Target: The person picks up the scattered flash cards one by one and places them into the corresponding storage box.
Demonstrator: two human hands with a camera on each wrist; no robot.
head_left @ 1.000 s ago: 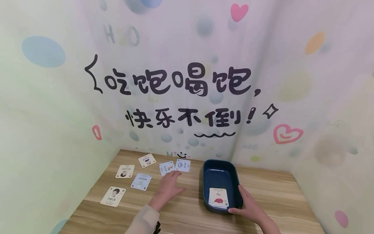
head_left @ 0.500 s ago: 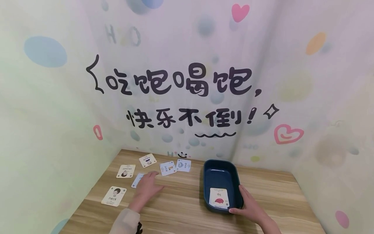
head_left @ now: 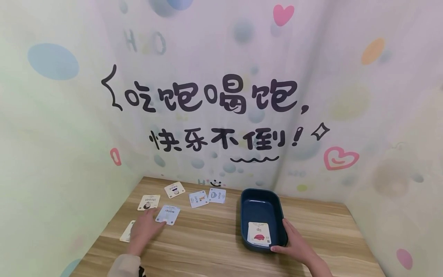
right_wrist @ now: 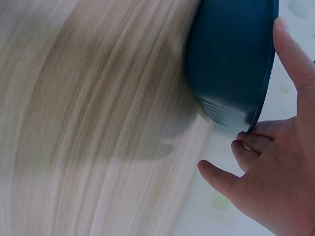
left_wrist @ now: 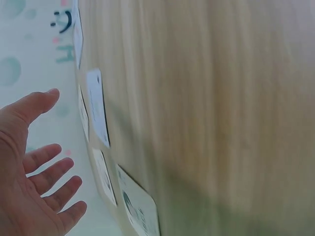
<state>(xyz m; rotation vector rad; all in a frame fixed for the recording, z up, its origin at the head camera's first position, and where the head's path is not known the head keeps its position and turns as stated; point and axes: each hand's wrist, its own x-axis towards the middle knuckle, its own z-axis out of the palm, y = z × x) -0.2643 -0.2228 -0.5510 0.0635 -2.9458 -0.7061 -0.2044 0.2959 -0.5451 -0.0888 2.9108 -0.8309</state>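
In the head view my left hand (head_left: 144, 227), thumb and fingers spread, hovers over the cards at the left. It partly covers the neck card (head_left: 126, 232), and its fingertips overlap the edge of the throat card (head_left: 149, 201). The thumb reaches the blue water card (head_left: 168, 214); contact cannot be told. The left wrist view shows nothing in that hand's fingers. At the near right corner of a dark blue open box (head_left: 259, 211), my right hand (head_left: 294, 246) holds the rim between thumb and fingers. A lip card (head_left: 259, 231) lies inside on top of another card.
Further back on the wooden table (head_left: 214, 242) lie a head card (head_left: 175, 189), a blue juice card (head_left: 198, 199) and a blue soup card (head_left: 217, 195). A printed curtain (head_left: 221, 57) rises along the table's back edge. Pale walls flank both sides.
My left hand has moved left from beside the juice card, across the water card, to the neck and throat cards. The right hand and box have stayed put.
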